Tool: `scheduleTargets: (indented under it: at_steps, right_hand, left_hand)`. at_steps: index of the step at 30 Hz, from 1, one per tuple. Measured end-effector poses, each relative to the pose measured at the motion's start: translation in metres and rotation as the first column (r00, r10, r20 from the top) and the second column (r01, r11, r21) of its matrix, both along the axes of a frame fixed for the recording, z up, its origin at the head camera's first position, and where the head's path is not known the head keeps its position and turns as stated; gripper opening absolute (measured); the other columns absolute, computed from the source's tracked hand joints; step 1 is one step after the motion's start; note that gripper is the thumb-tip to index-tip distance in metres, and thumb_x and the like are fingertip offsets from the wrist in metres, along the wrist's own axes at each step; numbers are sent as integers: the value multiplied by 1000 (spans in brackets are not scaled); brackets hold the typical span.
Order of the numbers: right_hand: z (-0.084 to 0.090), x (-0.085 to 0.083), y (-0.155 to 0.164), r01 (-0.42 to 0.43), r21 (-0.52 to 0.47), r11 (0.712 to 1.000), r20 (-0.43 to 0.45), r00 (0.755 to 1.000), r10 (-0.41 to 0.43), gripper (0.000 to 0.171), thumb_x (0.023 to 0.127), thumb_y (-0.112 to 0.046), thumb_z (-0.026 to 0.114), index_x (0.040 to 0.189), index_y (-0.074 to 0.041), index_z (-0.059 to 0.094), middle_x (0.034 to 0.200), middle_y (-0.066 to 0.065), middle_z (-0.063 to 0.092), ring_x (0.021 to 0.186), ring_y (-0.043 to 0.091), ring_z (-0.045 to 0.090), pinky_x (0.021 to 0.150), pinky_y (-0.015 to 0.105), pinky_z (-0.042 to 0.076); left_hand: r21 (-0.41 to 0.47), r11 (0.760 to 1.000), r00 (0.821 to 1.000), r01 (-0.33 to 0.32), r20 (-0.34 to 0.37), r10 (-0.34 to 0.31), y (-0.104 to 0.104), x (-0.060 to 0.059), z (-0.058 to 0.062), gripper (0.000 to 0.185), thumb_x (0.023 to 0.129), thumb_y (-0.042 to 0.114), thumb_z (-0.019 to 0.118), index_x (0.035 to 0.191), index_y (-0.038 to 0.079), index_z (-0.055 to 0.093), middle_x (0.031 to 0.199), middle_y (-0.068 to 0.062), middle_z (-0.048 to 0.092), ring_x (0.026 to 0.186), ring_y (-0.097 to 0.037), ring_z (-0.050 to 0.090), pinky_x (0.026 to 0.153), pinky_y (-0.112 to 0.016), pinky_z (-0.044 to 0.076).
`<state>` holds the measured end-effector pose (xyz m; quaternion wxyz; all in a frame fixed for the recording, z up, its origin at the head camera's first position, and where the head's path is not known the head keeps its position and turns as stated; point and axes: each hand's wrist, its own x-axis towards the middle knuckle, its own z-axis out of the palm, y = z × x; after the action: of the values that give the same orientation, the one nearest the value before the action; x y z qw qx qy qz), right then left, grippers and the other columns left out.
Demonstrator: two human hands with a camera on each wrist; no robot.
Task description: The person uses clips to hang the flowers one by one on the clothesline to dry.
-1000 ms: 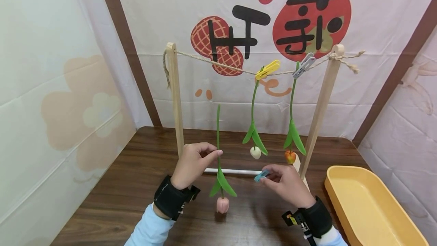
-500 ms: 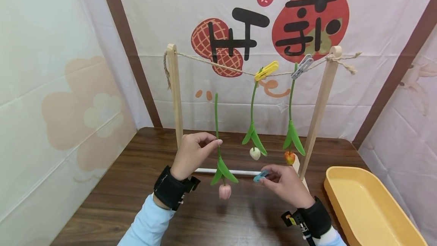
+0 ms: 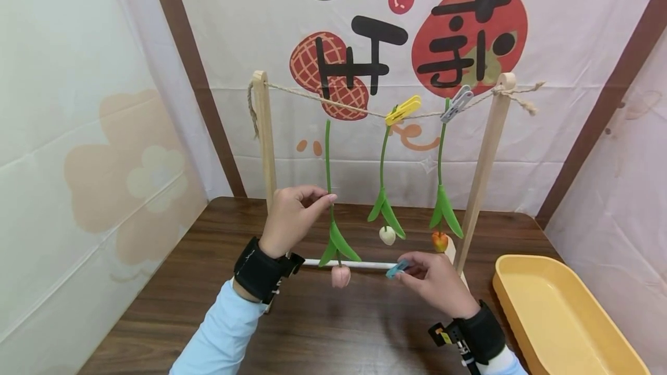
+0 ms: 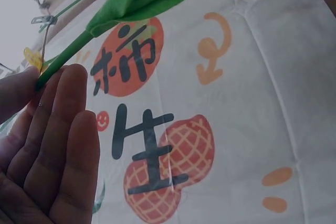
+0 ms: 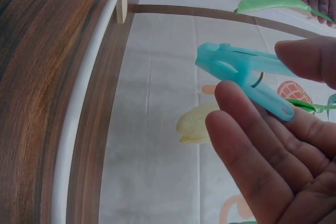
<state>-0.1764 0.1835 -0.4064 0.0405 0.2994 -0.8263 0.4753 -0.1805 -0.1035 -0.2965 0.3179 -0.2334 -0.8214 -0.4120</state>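
Observation:
My left hand (image 3: pixel 292 219) pinches the green stem of a pink tulip (image 3: pixel 329 190) and holds it upside down below the twine line (image 3: pixel 333 100); the pink bud (image 3: pixel 341 276) hangs lowest. The left wrist view shows that stem (image 4: pixel 68 53) between thumb and fingers. My right hand (image 3: pixel 435 282) pinches a light blue clothespin (image 3: pixel 398 269) low over the table; the same clothespin (image 5: pixel 247 74) fills the right wrist view. A yellow clothespin (image 3: pixel 402 110) and a grey clothespin (image 3: pixel 457 103) hold two more tulips on the twine of the wooden rack (image 3: pixel 263 143).
A yellow tray (image 3: pixel 557 317) sits on the brown table (image 3: pixel 182 305) at the right. A white rod (image 3: pixel 359 264) joins the rack's feet. A printed cloth backdrop (image 3: pixel 469 149) hangs close behind the rack, and cloth walls stand left and right.
My left hand has lifted the pink tulip, so its stem tip now reaches close to the twine. The right hand with the blue clothespin has hardly moved.

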Motion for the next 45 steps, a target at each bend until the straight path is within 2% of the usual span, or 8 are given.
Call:
scheduleTargets:
  at_steps: [5,11,16,22,28,35,45]
  right_hand:
    - [0,0,0,0,1,1000,3,1000,0,15,88,-17,74,99,-7,70,86,-2,70,74,10,66,64,28,54]
    - [0,1,0,7,4,1000,0,1000,-7,15,88,-16,74,99,-7,70,85,-4,69,74,10,66,64,29,54]
    - [2,1,0,12,3,1000,0,1000,-12,15,88,-16,74,99,-7,70,85,-4,69,74,10,66,64,30,55]
    - [1,1,0,21,5,1000,5,1000,-21,16,88,-16,74,99,-6,70,85,-4,69,74,10,66,64,28,54]
    - [0,1,1,30,8,1000,-7,1000,-30,16,88,-15,74,100,-5,70,85,-3,69,73,9,66,63,27,54]
    - [0,-1,1,32,16,999,-20,999,-31,14,88,-15,74,98,-6,70,84,-4,69,73,9,66,64,27,54]
    - [-1,-2,2,31,26,999,-30,999,-30,14,88,-14,74,100,-6,70,85,-5,69,74,9,66,63,27,54]
  left_hand:
    - [9,1000,999,9,-48,-8,-2,-5,5,12,87,15,75,80,5,76,64,2,67,55,-7,58,50,-24,44]
    - [-7,1000,996,-10,-86,9,-3,-11,11,14,87,17,75,81,5,76,65,-1,67,55,-7,57,51,-24,43]
    - [2,1000,996,-8,-87,8,-3,-15,17,13,87,17,75,83,4,76,67,1,69,57,-5,62,52,-23,47]
    - [1,1000,996,-28,-83,28,-4,-18,21,14,88,18,74,82,5,76,66,0,68,57,-7,62,51,-23,44]
    - [-1,999,995,-34,-92,34,-5,-24,23,16,89,19,73,82,5,76,65,-2,68,57,-7,61,49,-24,41]
    - [27,999,994,-42,-105,45,-8,-28,22,16,89,19,73,80,5,76,63,3,66,55,-7,58,48,-23,38]
    - [24,998,993,-66,-94,68,-8,-32,22,18,89,21,73,81,6,77,63,3,66,54,-7,57,47,-24,37]
